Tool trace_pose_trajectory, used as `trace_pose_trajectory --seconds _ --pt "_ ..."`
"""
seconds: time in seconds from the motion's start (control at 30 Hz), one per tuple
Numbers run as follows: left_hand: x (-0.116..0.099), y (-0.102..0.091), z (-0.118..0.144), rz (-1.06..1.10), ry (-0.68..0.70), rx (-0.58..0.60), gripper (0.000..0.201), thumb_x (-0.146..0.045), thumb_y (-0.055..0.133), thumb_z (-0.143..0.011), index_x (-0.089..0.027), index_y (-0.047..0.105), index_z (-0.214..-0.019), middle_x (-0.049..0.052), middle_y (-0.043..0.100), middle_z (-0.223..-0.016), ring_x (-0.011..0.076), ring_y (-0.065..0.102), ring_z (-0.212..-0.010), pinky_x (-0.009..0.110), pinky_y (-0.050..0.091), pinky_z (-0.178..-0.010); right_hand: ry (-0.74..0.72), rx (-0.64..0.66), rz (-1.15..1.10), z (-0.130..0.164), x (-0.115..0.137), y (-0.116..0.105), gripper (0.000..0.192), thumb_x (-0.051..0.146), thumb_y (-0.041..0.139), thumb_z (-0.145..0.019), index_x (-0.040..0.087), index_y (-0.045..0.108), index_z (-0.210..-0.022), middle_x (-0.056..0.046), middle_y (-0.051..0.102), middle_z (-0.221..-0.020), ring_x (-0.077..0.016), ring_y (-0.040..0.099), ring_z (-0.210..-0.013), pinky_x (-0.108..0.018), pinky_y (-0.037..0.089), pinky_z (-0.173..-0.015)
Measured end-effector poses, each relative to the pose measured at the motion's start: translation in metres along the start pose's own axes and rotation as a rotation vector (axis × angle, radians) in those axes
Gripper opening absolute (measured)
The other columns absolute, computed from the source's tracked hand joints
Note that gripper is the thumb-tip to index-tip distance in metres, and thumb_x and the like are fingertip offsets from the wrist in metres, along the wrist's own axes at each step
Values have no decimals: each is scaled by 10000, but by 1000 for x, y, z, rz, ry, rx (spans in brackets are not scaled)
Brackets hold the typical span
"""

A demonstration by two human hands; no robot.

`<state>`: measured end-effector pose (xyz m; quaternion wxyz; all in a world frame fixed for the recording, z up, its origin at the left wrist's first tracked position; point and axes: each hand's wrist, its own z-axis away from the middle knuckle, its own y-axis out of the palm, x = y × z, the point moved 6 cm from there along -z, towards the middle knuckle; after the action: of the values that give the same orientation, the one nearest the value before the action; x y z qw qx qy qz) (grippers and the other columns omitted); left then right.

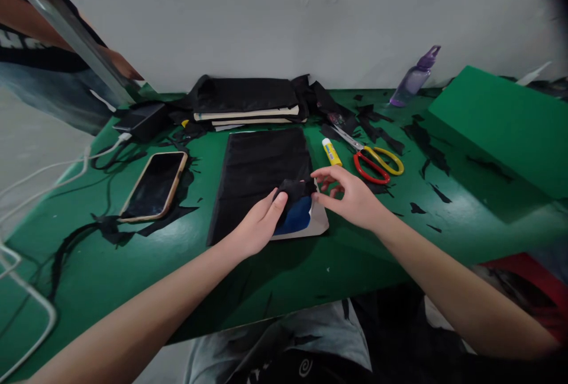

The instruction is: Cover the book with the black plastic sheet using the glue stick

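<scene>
Item, near centre of the green table (133,265): black cloth (261,177) covers most of the blue-faced board (295,221), near-right corner still bare; my left hand (257,227) pinches the bunched cloth there, my right hand (352,197), apart, rests open-fingered by the board's edge, glue stick (331,151) and scissors (377,162) beyond.

Phone (153,186), scissors (377,162), glue stick (331,151), spray bottle (415,78)

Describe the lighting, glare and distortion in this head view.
Head view: soft, even overhead light; faint glare patches on the green table; the phone screen reflects dimly; wide-angle bending curves the table edges; top right corner vignettes dark; hands cast only weak shadows.
</scene>
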<state>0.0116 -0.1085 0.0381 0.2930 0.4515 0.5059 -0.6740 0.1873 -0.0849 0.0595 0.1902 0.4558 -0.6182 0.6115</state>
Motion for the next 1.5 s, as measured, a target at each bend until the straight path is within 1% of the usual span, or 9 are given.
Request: trace_pose_trajectory --seconds 0.17,0.37,0.53,0.7,0.8,0.93,1.07,1.2,1.5 --pt "1 2 1 19 26 7 609 -558 239 -931 -145 533 -1269 75 596 -1245 258 518 -1187 380 367 -1051 -248 -26 100 0 12 1 95 207 643 -798 218 666 -890 -42 634 -1020 -179 601 -955 -353 498 -861" --pt "-2 7 2 -64 120 42 573 -502 238 -946 -150 448 -1345 64 420 -1426 239 309 -1360 423 190 -1153 -375 -278 248 10 28 -13 126 172 572 -860 216 676 -916 -37 702 -938 -170 646 -921 -341 527 -858" --pt "-6 10 2 -86 234 81 505 -437 246 -963 -181 438 -1353 42 389 -1448 199 308 -1363 404 176 -1165 -517 -309 497 21 41 -8 222 71 480 -876 165 631 -1007 -69 708 -959 -152 671 -825 -278 558 -725" --pt "-8 10 2 -99 274 112 481 -430 251 -967 -228 414 -1372 15 358 -1466 201 310 -1362 406 196 -1160 -646 -282 608 30 46 -1 229 83 501 -857 161 615 -1039 -100 687 -1027 -215 646 -972 -344 540 -840" --pt "-6 9 3 -87 207 88 512 -451 232 -965 -199 409 -1374 39 378 -1454 206 290 -1371 415 196 -1158 -435 -279 389 23 35 -8 216 130 496 -857 218 605 -1022 -74 667 -1037 -211 643 -959 -355 536 -847" --pt "-5 9 4 -116 180 52 530 -466 219 -962 -183 435 -1355 46 404 -1438 206 254 -1386 421 160 -1164 176 -231 -178 -1 -12 -15 226 221 499 -827 214 522 -1051 -93 622 -1026 -173 653 -695 -323 560 -551" --pt "-3 11 5 -163 221 51 513 -450 212 -967 -207 419 -1369 33 411 -1435 191 291 -1371 408 154 -1166 602 113 -469 -18 -44 8 262 416 512 -831 170 581 -772 -101 646 -694 -143 579 -476 -294 490 -409" --pt "-4 15 5 -257 303 95 478 -402 213 -978 -226 396 -1383 26 345 -1474 164 275 -1376 400 112 -1175 639 230 -573 -30 -49 18 240 387 652 -750 189 591 -629 -61 613 -554 -105 520 -448 -231 420 -370" --pt "-12 17 6 -344 366 189 491 -357 245 -975 -237 237 -1451 36 315 -1488 182 232 -1393 466 96 -1171 623 148 -805 -37 -54 20 163 302 691 -753 182 582 -743 -22 622 -727 -89 559 -602 -243 498 -595"
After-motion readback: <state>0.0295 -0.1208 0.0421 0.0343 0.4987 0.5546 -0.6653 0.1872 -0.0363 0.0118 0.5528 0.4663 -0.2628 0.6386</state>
